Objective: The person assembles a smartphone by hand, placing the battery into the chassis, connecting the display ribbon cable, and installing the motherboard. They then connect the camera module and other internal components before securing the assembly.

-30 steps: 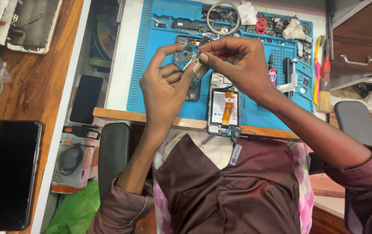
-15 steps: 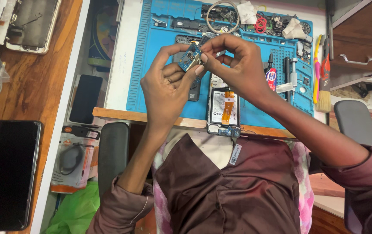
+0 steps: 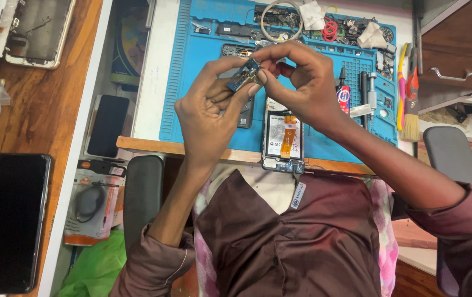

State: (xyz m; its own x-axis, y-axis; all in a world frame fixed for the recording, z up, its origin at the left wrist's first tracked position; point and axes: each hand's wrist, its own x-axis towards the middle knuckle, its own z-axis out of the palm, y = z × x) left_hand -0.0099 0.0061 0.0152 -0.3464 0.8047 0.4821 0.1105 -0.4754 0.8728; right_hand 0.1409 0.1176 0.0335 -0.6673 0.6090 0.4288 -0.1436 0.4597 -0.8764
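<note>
head view: both hands pinch a small circuit board above the blue mat

head view, from the left edge: a large dark phone (image 3: 8, 220) lies flat on the wooden surface, and near it to the right a packaged cable (image 3: 89, 206) rests on a lower ledge, with a smaller black phone (image 3: 108, 125) above it. next comes the blue repair mat (image 3: 192, 71) on the white bench. the left hand (image 3: 211, 113) is raised over the mat, thumb and forefinger closed narrowly on the small circuit board (image 3: 245, 75), which sits tilted in the air, clear of the mat. the right hand (image 3: 307, 82) meets it from the other side, its fingertips pinched tight on the board's upper right end, touching the left hand's fingers. below the hands an opened phone (image 3: 284, 137) lies face down at the mat's near edge, its battery and an orange flex strip showing. further right, a screwdriver (image 3: 371, 91) rests on the mat, and a brush (image 3: 411, 110) with an orange grip lies just beyond the mat's right edge.
</note>
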